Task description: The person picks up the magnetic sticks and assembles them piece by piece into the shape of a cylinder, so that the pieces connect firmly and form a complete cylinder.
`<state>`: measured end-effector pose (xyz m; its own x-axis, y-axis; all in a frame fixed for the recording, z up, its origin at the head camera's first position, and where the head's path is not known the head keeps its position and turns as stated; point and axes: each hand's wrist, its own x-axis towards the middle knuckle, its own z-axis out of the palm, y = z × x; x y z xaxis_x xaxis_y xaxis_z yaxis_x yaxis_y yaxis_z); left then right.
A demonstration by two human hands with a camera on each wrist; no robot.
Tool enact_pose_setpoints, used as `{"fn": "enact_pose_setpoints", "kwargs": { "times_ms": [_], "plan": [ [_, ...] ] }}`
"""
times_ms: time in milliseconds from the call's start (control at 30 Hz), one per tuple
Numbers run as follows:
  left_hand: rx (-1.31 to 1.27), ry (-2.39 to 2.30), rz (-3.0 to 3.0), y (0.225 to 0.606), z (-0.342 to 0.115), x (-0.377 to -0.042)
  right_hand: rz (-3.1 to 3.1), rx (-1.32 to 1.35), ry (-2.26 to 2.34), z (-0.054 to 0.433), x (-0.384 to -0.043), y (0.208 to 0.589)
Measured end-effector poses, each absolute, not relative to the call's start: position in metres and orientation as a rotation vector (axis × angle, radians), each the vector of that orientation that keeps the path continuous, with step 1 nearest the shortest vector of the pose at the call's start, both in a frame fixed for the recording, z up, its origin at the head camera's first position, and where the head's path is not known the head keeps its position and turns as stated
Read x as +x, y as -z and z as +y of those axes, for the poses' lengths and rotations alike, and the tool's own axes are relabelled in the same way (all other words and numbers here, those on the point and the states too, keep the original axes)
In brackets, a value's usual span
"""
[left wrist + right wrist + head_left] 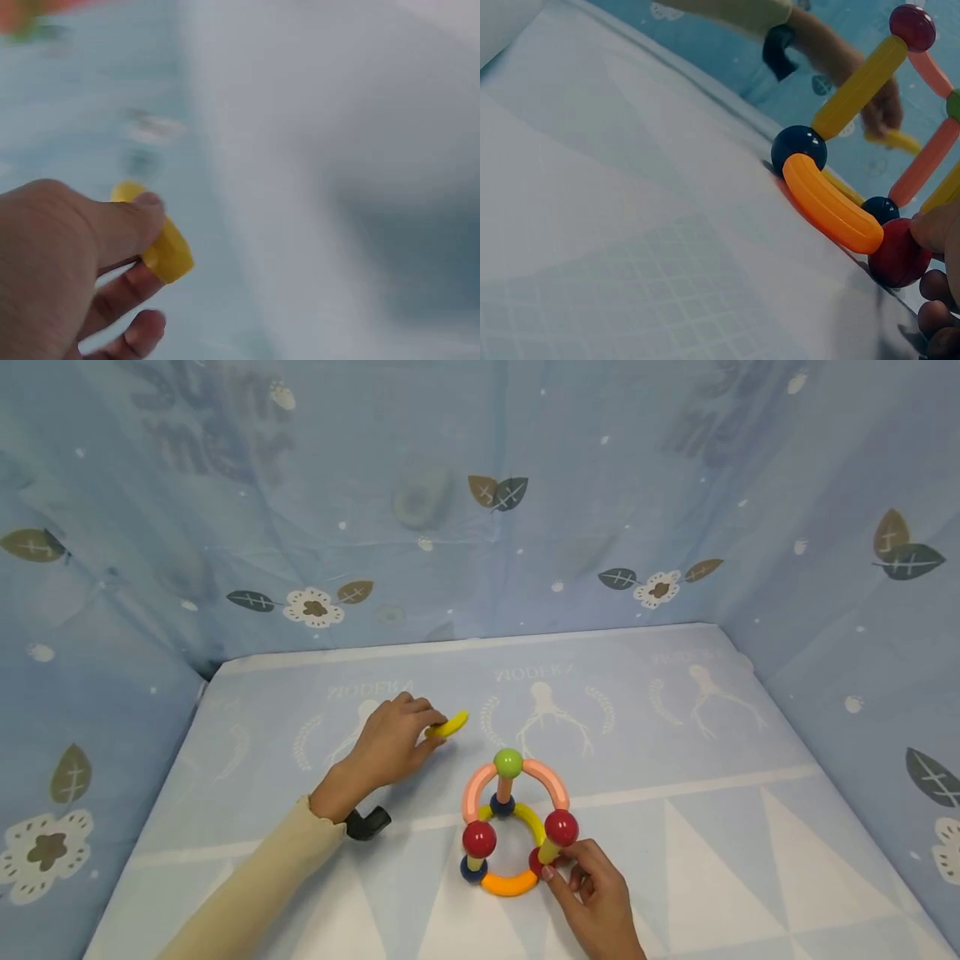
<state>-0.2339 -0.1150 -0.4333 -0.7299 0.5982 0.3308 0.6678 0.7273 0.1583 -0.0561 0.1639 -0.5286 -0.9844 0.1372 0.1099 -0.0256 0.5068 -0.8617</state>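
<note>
My left hand [396,737] pinches a yellow curved rod [453,724] between thumb and fingers, above the cloth and behind a ball-and-rod frame. The left wrist view shows the thumb pressed on this yellow rod [166,251]. The frame stands on the cloth. An orange curved rod [510,884] joins a navy ball [473,868] to a lower red ball [900,253] at its base. Straight uprights carry two upper red balls [562,827] and a green ball [508,763]; salmon curved rods [548,783] link these. At the base's right corner, my right hand [597,897] grips the lower red ball.
Patterned blue-and-white cloth [720,843] covers the table. Hanging blue fabric [480,543] encloses the back and both sides. A black strap piece [367,823] shows by the left wrist.
</note>
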Motion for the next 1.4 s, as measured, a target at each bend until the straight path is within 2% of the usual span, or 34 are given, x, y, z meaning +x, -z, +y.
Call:
{"fn": "enact_pose_setpoints", "kwargs": {
  "times_ms": [100, 200, 333, 433, 667, 1400],
  "plan": [
    [-1.083, 0.617, -2.527, 0.39, -0.098, -0.205, -2.585, -0.102, -1.481, 0.165, -0.055, 0.529],
    [-1.304, 0.712, -2.403, 0.36, -0.076, -0.169, -2.543, -0.052, -1.476, 0.167, -0.053, 0.531],
    [-1.579, 0.632, -2.339, 0.348, -0.05, -0.133, -2.463, 0.049, -1.467, 0.169, -0.052, 0.535],
    [-1.654, 0.493, -2.358, 0.352, -0.041, -0.12, -2.444, 0.08, -1.473, 0.169, -0.053, 0.537],
    [-1.597, 0.292, -2.392, 0.362, -0.043, -0.114, -2.483, 0.064, -1.45, 0.168, -0.052, 0.535],
    [-1.557, 0.162, -2.455, 0.37, -0.046, -0.111, -2.487, 0.08, -1.454, 0.168, -0.052, 0.534]
  ]
}}
